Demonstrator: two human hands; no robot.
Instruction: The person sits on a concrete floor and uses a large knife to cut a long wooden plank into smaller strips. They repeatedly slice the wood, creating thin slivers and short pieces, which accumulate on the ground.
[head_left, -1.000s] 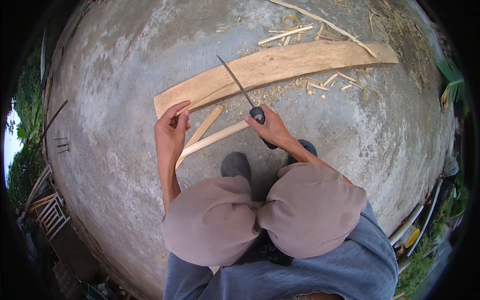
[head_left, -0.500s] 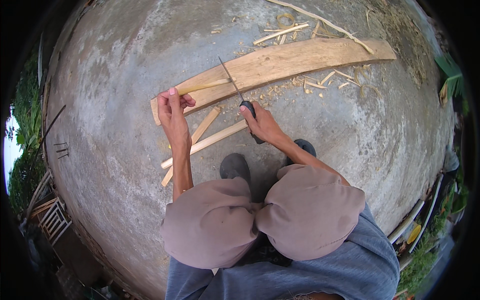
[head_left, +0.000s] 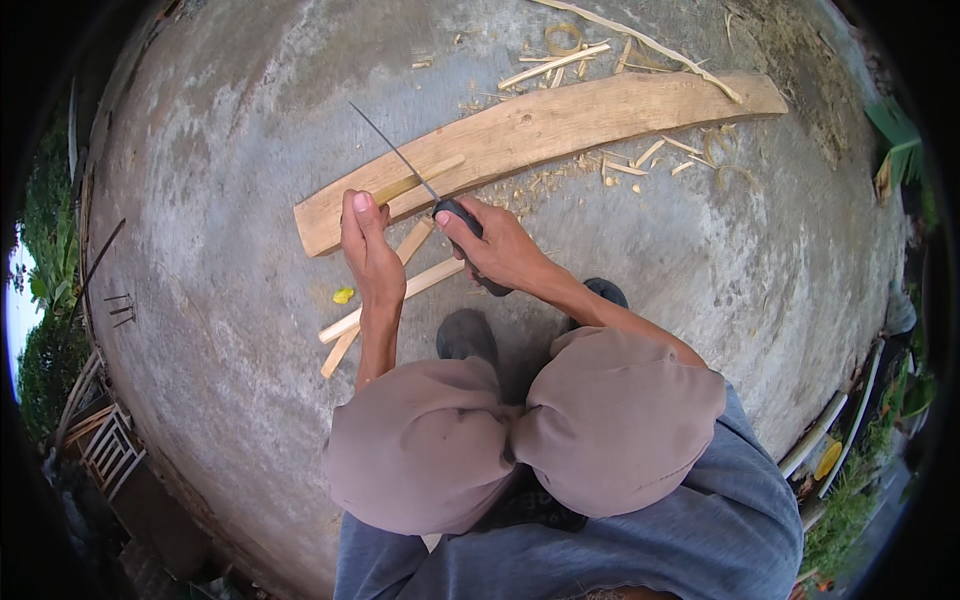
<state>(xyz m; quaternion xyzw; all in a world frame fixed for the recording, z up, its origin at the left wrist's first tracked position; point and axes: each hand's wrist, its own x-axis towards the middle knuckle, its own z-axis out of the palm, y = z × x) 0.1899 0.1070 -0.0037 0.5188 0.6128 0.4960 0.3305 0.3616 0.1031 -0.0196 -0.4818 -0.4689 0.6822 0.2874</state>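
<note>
My left hand [head_left: 372, 240] is closed round the near end of a thin wooden stick [head_left: 425, 178], which points up and right over a long plank [head_left: 570, 118]. In my right hand [head_left: 500, 245] is the black handle of a knife [head_left: 395, 152]. Its long narrow blade slants up to the left and crosses the stick just beyond my left fingers. Whether the edge bites into the wood cannot be made out. Below my hands, two pale wooden strips [head_left: 430, 277] lie crossed on the concrete, partly behind my left wrist.
Wood chips and slivers [head_left: 625, 168] are scattered along both sides of the plank. A long bent stick [head_left: 660, 48] rests across its far right end, near a coiled strip [head_left: 563, 40]. A small yellow-green object [head_left: 343, 296] lies left of my left wrist. My shoes [head_left: 467, 335] are close below.
The knife has moved left along the stick, from near its far end towards my left hand, its tip swinging left. My left hand has shifted slightly right and turned.
</note>
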